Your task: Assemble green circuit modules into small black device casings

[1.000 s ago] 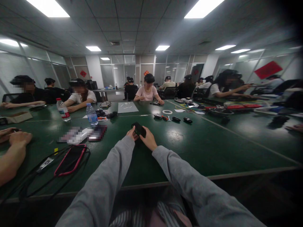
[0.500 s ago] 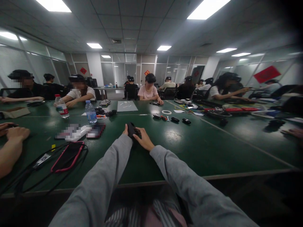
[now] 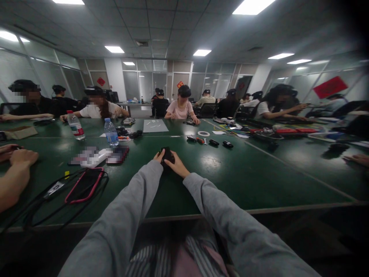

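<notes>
Between my two hands is a small black boxy object (image 3: 167,153), raised over the green table (image 3: 227,173); its kind cannot be made out. My left hand (image 3: 158,156) grips its left side with the fingers mostly behind it. Around the right side, my right hand (image 3: 178,165) is closed, its thumb lying across the near face. Past my hands lie an orange-handled tool (image 3: 200,141), a small wrench (image 3: 205,141), a white ring-shaped roll (image 3: 203,134) and several small black items, one a black case (image 3: 213,142).
To the left are a phone-like item with a pink frame (image 3: 88,185) and black cords, a white item (image 3: 93,158), and two water bottles (image 3: 111,132) (image 3: 76,127). A co-worker's hands (image 3: 21,157) rest at the far left. A grey board (image 3: 156,125) lies ahead; people sit around the table.
The black object has turned and shifted slightly right, and both hands have moved with it. Across the table at left, a person has raised one hand. The view has shifted slightly.
</notes>
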Demonstrator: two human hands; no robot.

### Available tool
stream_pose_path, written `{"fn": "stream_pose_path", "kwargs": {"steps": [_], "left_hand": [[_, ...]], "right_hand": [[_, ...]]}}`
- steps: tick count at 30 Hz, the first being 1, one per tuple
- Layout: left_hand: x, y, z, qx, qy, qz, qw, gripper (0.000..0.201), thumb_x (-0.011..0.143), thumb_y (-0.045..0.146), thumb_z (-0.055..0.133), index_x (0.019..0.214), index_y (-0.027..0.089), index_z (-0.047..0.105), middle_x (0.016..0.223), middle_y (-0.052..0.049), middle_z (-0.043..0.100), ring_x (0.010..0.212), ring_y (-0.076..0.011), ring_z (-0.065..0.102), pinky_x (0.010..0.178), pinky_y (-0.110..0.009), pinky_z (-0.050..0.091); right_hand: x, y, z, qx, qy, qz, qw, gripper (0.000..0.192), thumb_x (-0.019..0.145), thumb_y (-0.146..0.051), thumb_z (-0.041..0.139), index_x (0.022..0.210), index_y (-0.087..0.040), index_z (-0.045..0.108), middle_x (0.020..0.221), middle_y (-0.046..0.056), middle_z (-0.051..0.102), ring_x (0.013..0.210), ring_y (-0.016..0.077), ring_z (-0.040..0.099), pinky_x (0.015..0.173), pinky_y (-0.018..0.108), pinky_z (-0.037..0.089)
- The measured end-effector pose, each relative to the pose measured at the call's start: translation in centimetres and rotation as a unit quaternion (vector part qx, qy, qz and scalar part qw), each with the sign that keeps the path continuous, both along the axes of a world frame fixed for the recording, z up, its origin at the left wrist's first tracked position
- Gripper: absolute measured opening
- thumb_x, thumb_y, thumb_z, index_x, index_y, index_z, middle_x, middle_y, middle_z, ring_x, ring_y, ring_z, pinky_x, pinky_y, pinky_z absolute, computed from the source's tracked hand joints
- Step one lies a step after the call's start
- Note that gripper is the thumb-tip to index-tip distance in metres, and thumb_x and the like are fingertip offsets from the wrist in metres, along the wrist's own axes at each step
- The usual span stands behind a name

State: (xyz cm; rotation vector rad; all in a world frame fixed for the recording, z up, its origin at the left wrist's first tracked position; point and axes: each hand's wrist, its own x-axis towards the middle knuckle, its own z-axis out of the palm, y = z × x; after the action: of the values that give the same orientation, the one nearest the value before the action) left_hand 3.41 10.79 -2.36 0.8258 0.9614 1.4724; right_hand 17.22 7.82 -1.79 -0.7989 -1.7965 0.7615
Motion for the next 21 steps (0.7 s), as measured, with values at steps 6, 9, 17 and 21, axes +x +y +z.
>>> {"fn": "stream_pose_path", "kwargs": {"steps": [6,9,17,21], "left_hand": [[0.01,0.30,-0.34,0.014,-0.010,-0.019,1.000,0.045,0.070,0.038,0.075,0.105,0.013,0.062,0.095,-0.013,0.068,0.086,-0.0210,0.067,0.088,-0.036,0.051],[-0.04,0.46,-0.52,0.014,-0.015,-0.010,1.000,0.046,0.068,0.037,0.077,0.104,0.013,0.062,0.094,-0.013,0.068,0.084,-0.0209,0.068,0.086,-0.036,0.052],[0.26,-0.15,-0.01,0.020,-0.059,-0.010,0.998,0.035,0.077,0.035,0.069,0.104,0.014,0.062,0.096,-0.014,0.067,0.084,-0.0217,0.068,0.083,-0.037,0.053],[0.32,-0.32,0.06,0.020,-0.084,-0.021,0.996,0.036,0.072,0.035,0.074,0.101,0.016,0.061,0.090,-0.011,0.068,0.078,-0.0203,0.068,0.077,-0.034,0.054]], "right_hand": [[0.09,0.42,-0.16,-0.081,0.052,0.015,0.995,0.068,0.071,-0.044,0.070,0.128,-0.020,0.042,0.112,0.008,0.052,0.106,0.0215,0.053,0.095,0.041,0.045],[0.08,0.13,0.15,-0.104,0.072,0.022,0.992,0.068,0.069,-0.044,0.072,0.126,-0.020,0.042,0.110,0.007,0.052,0.103,0.0207,0.054,0.094,0.041,0.046],[0.02,-0.34,0.46,-0.122,0.087,0.019,0.989,0.064,0.072,-0.048,0.067,0.124,-0.021,0.042,0.108,0.007,0.053,0.101,0.0205,0.054,0.095,0.042,0.044],[0.03,0.32,-0.20,-0.061,0.053,-0.011,0.997,0.063,0.073,-0.047,0.065,0.126,-0.022,0.043,0.117,0.008,0.051,0.110,0.0215,0.050,0.102,0.044,0.038]]}}
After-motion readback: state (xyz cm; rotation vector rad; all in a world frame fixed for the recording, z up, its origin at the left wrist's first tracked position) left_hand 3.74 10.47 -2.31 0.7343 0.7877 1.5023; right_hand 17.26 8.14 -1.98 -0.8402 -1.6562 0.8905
